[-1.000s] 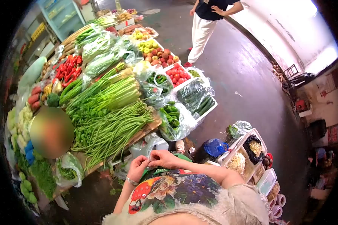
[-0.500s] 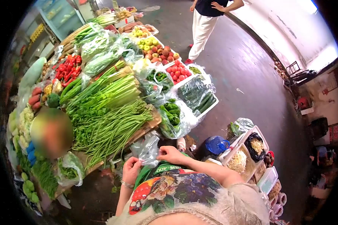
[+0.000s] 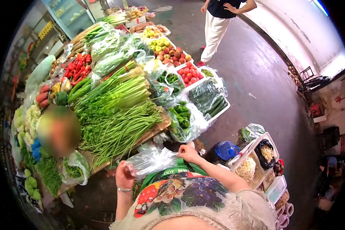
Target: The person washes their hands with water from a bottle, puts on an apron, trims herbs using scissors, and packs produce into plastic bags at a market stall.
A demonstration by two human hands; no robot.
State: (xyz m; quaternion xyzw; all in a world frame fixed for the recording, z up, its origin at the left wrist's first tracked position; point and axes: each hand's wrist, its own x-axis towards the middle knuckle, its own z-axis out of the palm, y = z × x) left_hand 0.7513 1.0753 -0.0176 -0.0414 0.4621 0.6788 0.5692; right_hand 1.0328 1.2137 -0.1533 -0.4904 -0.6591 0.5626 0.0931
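Observation:
A clear plastic bag (image 3: 151, 161) is stretched out between my two hands, just in front of my apron. Its left side is pinched by my left hand (image 3: 124, 175), which wears a bracelet at the wrist. At the other end, my right hand (image 3: 189, 152) grips the bag's right edge with closed fingers. Just beyond the bag lie long green beans (image 3: 120, 132) at the near edge of the stall. A bag of green peppers (image 3: 181, 117) sits past my right hand. The green apron (image 3: 176, 168) shows beneath the bag.
Celery (image 3: 119, 96), red chillies (image 3: 77, 69), tomatoes (image 3: 189, 74) and a box of cucumbers (image 3: 209, 99) cover the stall. To the right stand a blue water jug (image 3: 226, 150) and trays of bean sprouts (image 3: 246, 168). A person in white trousers (image 3: 215, 32) stands at the far side.
My hands have moved apart, left hand to the left and right hand to the right. The plastic bag, bunched up before, is now spread wide between them.

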